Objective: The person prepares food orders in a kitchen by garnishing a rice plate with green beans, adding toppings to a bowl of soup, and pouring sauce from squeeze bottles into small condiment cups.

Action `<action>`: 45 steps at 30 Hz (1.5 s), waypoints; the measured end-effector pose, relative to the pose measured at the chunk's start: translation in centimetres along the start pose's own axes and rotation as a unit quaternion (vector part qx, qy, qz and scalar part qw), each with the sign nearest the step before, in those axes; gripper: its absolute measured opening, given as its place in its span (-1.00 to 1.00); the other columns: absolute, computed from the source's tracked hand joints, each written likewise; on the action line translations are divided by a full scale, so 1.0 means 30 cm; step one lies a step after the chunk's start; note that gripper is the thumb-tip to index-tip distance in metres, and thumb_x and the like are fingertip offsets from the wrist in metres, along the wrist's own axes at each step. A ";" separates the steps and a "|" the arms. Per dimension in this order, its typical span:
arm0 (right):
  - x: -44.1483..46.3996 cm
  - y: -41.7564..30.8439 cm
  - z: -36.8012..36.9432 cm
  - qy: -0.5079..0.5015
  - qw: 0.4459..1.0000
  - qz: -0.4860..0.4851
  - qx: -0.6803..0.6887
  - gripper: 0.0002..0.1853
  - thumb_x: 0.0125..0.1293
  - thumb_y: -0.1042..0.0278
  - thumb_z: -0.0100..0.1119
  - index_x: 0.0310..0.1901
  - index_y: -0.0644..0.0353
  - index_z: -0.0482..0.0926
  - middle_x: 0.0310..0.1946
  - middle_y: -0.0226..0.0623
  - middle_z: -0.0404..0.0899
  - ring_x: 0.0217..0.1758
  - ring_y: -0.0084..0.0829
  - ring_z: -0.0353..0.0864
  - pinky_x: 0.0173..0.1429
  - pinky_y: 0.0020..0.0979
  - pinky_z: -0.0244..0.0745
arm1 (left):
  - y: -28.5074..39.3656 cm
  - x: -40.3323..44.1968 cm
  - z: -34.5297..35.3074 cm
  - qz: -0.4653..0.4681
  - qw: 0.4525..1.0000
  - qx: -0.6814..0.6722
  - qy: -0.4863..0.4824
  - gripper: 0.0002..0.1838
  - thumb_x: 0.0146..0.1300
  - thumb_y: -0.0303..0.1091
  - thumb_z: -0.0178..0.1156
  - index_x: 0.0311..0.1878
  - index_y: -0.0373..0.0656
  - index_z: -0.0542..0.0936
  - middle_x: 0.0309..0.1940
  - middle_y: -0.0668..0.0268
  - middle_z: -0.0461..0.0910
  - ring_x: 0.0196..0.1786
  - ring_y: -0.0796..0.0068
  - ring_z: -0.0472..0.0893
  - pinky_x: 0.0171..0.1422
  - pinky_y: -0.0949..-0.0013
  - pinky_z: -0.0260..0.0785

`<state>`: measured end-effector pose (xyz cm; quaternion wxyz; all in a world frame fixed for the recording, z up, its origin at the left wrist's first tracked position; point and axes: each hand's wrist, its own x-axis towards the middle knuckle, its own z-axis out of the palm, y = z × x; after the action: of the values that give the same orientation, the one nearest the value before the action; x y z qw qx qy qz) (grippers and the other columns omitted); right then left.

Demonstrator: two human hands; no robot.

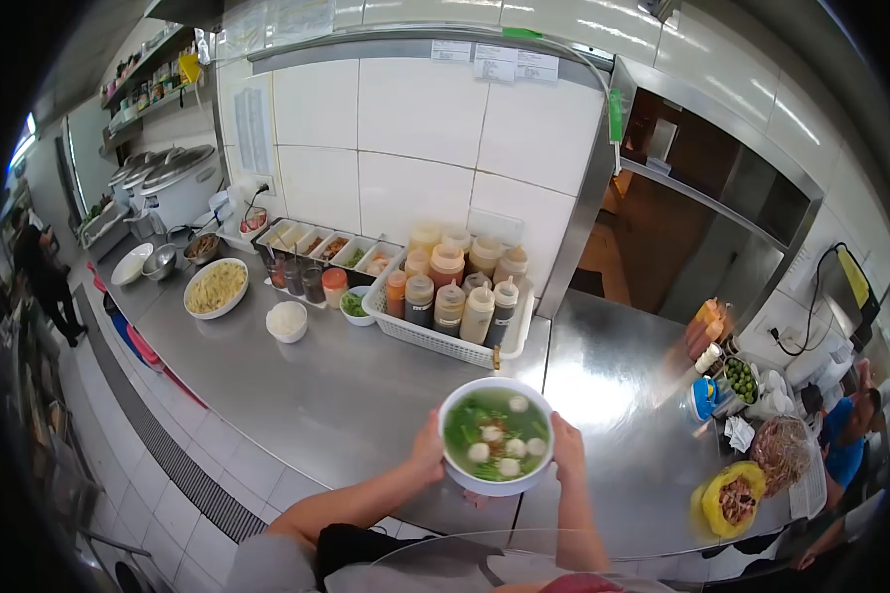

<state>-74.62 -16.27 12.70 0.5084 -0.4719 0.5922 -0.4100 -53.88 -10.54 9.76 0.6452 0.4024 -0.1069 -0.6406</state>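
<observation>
White tiles (415, 104) back a steel desk (366, 395); reference point: white basket (435, 342) of squeeze bottles (447, 267). Soup bowl (497, 487) on the near side of the basket, holding broth, greens (460, 430) and pale balls (479, 452). I clasp it with both hands: left hand (426, 450) and right hand (568, 450) against opposite sides, bowl between them. Cannot tell how far either reaches underneath. Left of the basket, in order: small green-filled bowl (357, 319) just beside it, rice-like bowl (289, 339), noodle-like bowl (213, 316). Well right of the basket: yellow bag (712, 504), open.
</observation>
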 end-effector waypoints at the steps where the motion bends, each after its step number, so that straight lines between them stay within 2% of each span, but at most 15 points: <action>1: 0.008 0.005 -0.046 0.024 1.000 -0.006 0.014 -0.53 0.27 0.06 -0.08 -0.13 0.39 0.52 -0.29 -0.12 0.57 -0.23 -0.42 0.51 -0.11 -0.43 0.37 | -0.027 0.017 0.045 -0.012 1.000 -0.006 -0.019 -0.50 0.36 -0.01 -0.37 0.07 -0.19 0.35 0.01 0.14 0.41 0.06 0.30 0.43 0.19 0.20 0.28; 6: 0.136 0.085 -0.305 0.072 0.997 -0.011 -0.017 -0.56 0.29 0.07 -0.10 -0.12 0.36 0.52 -0.31 -0.18 0.56 -0.28 -0.44 0.53 -0.24 -0.43 0.43 | -0.198 0.141 0.261 0.013 0.997 0.047 -0.053 -0.52 0.39 -0.09 -0.39 0.25 -0.10 0.23 0.18 0.18 0.26 0.21 0.41 0.25 0.29 0.41 0.06; 21: 0.408 0.220 -0.509 0.047 0.995 -0.019 0.089 -0.53 0.28 0.03 -0.10 -0.07 0.33 0.44 -0.21 -0.21 0.53 -0.20 -0.43 0.53 -0.17 -0.41 0.45 | -0.434 0.399 0.412 0.101 0.964 0.241 -0.040 -0.48 0.37 -0.06 -0.42 0.24 -0.15 0.24 0.22 0.10 0.23 0.28 0.29 0.19 0.32 0.44 -0.03; 27: 0.441 0.217 -0.544 0.028 0.997 0.037 0.068 -0.49 0.32 0.03 -0.18 0.05 0.36 0.37 -0.10 -0.16 0.48 -0.11 -0.38 0.51 -0.05 -0.39 0.40 | -0.458 0.547 0.325 0.102 0.889 0.447 0.003 -0.45 0.29 0.01 -0.19 -0.09 -0.39 0.46 -0.27 -0.02 0.56 -0.14 0.08 0.54 -0.03 0.22 0.32; 28: 0.525 0.291 -0.581 0.121 0.983 -0.112 -0.085 -0.50 0.33 0.04 -0.18 0.07 0.35 0.36 -0.10 -0.14 0.47 -0.11 -0.37 0.50 -0.03 -0.38 0.39 | -0.441 0.526 0.311 0.056 0.969 0.211 -0.113 -0.50 0.26 -0.03 -0.11 -0.09 -0.34 0.50 -0.24 0.03 0.57 -0.14 0.17 0.55 -0.03 0.29 0.34; 29: 0.556 0.338 -0.615 0.192 0.916 -0.266 -0.231 -0.51 0.33 0.06 -0.18 0.09 0.33 0.34 -0.09 -0.13 0.47 -0.10 -0.36 0.50 -0.01 -0.37 0.37 | -0.316 0.420 0.321 0.115 0.933 0.330 -0.087 -0.54 0.25 -0.03 -0.08 -0.17 -0.29 0.56 -0.30 0.14 0.60 -0.21 0.30 0.56 -0.07 0.33 0.36; 30: 0.503 0.275 -0.612 0.158 0.916 -0.262 -0.259 -0.51 0.33 0.06 -0.18 0.09 0.33 0.34 -0.09 -0.13 0.47 -0.10 -0.36 0.50 -0.01 -0.37 0.37 | -0.314 0.491 0.259 0.116 0.893 0.388 -0.194 -0.57 0.24 -0.04 -0.07 -0.22 -0.22 0.61 -0.40 0.25 0.61 -0.32 0.37 0.56 -0.13 0.37 0.37; 31: 0.399 0.112 -0.538 0.213 0.889 -0.259 -0.311 -0.53 0.33 0.09 -0.17 0.07 0.33 0.36 -0.08 -0.07 0.46 -0.09 -0.32 0.49 -0.04 -0.37 0.38 | -0.104 0.333 0.262 -0.026 0.915 0.338 -0.217 -0.61 0.28 -0.08 -0.09 -0.26 -0.19 0.61 -0.51 0.33 0.58 -0.43 0.58 0.50 -0.31 0.46 0.33; 32: 0.306 -0.017 -0.466 0.267 0.854 -0.260 -0.364 -0.55 0.32 0.11 -0.15 0.05 0.33 0.38 -0.08 -0.01 0.45 -0.08 -0.28 0.49 -0.06 -0.38 0.39 | -0.028 0.269 0.210 0.014 0.915 0.337 -0.221 -0.63 0.27 -0.11 -0.06 -0.33 -0.18 0.62 -0.62 0.39 0.51 -0.56 0.58 0.42 -0.44 0.42 0.29; 33: 0.231 -0.081 -0.406 0.238 0.849 -0.259 -0.395 -0.55 0.32 0.11 -0.15 0.05 0.33 0.38 -0.08 -0.01 0.45 -0.08 -0.28 0.49 -0.06 -0.38 0.39 | 0.045 0.210 0.128 0.225 0.848 0.417 -0.237 -0.67 0.26 -0.15 0.00 -0.32 -0.21 0.61 -0.66 0.43 0.46 -0.57 0.61 0.37 -0.47 0.45 0.25; 34: 0.162 -0.126 -0.335 0.186 0.889 -0.243 -0.341 -0.63 0.30 0.21 -0.13 -0.02 0.33 0.43 -0.15 -0.05 0.48 -0.13 -0.29 0.50 -0.09 -0.39 0.40 | 0.152 0.088 0.086 0.214 0.886 0.372 -0.172 -0.71 0.24 -0.18 0.04 -0.22 -0.22 0.58 -0.63 0.47 0.45 -0.55 0.63 0.36 -0.46 0.46 0.25; 35: 0.110 -0.138 -0.256 0.138 0.924 -0.226 -0.274 -0.70 0.27 0.31 -0.10 -0.10 0.34 0.48 -0.21 -0.09 0.51 -0.17 -0.30 0.51 -0.12 -0.40 0.41 | 0.167 0.051 -0.005 0.445 0.847 0.259 -0.132 -0.71 0.24 -0.22 0.03 -0.10 -0.20 0.54 -0.62 0.51 0.40 -0.56 0.68 0.31 -0.48 0.51 0.20; 38: -0.024 0.013 -0.014 -0.134 0.891 -0.366 -0.233 -0.82 0.13 0.56 -0.08 -0.23 0.34 0.48 -0.30 -0.15 0.51 -0.21 -0.27 0.51 -0.13 -0.34 0.41 | 0.412 -0.255 -0.257 0.386 0.889 0.194 0.149 -0.62 0.31 -0.05 -0.13 -0.35 -0.17 0.47 -0.68 0.51 0.29 -0.64 0.71 0.21 -0.58 0.55 0.01; 39: -0.070 0.052 0.076 -0.219 0.780 -0.426 -0.402 -0.73 0.16 0.50 -0.07 -0.09 0.29 0.44 -0.14 -0.04 0.45 -0.07 -0.10 0.43 -0.01 -0.18 0.35 | 0.442 -0.301 -0.358 0.455 0.875 0.036 0.159 -0.68 0.31 -0.11 -0.11 -0.33 -0.16 0.48 -0.71 0.53 0.23 -0.67 0.74 0.17 -0.60 0.57 -0.04; 45: -0.228 0.316 0.343 -0.102 0.624 -0.539 -0.556 -0.61 0.21 0.30 -0.06 0.07 0.24 0.38 0.06 0.10 0.30 0.15 0.06 0.20 0.27 -0.16 0.03 | 0.366 -0.516 -0.949 0.360 0.829 -0.041 0.426 -0.83 0.23 -0.34 0.01 -0.15 -0.17 0.48 -0.60 0.50 0.31 -0.61 0.72 0.27 -0.58 0.62 0.14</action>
<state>-65.52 -7.58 3.52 -0.1062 -0.9383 0.2915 -0.1525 -29.58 12.90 4.22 0.8276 0.5414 0.0683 -0.1316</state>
